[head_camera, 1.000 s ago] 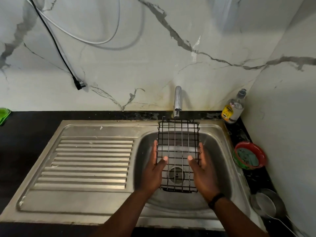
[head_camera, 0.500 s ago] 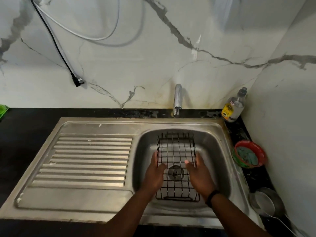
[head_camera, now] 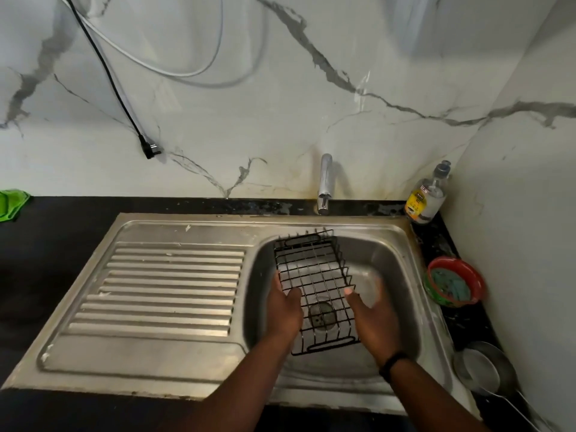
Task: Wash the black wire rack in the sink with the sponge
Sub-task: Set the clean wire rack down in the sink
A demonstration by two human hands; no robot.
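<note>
Reached into the sink [head_camera: 258,294] from the near edge with both forearms, a dark band [head_camera: 393,363] on the right wrist. Pinched the left long edge of the black wire rack [head_camera: 314,275] in the left grip [head_camera: 285,310], thumb laid over the wires and fingers down the outside. Kept the right grip [head_camera: 372,319] spread and holding nothing, motion-blurred, only the thumb tip at or just beside the rack's right edge; could not tell whether it touched. Lay in the basin between the two grips, that rack, over the drain [head_camera: 320,316], long axis running from near to far and slanting a little leftward at the far end, which came up near the basin's back rim. Judged the washing not yet begun: no sponge in either grip, no water visible from the tap [head_camera: 325,182]. Sat well off to the right of the basin, on the black table [head_camera: 46,260], a red bowl [head_camera: 473,275] with a blue-green pad [head_camera: 450,285] inside, probably the sponge. Put the free right grip far nearer to it than the left, so likely a sideways reach rightward over the basin's rim while the left steadied the rack. Stood nearer along that right strip a metal pan [head_camera: 486,372]; farther back in the corner, a soap bottle [head_camera: 427,194]. Stretched away to the left the ribbed drainboard [head_camera: 168,285], with a green cloth [head_camera: 11,202] at the far left edge.
</note>
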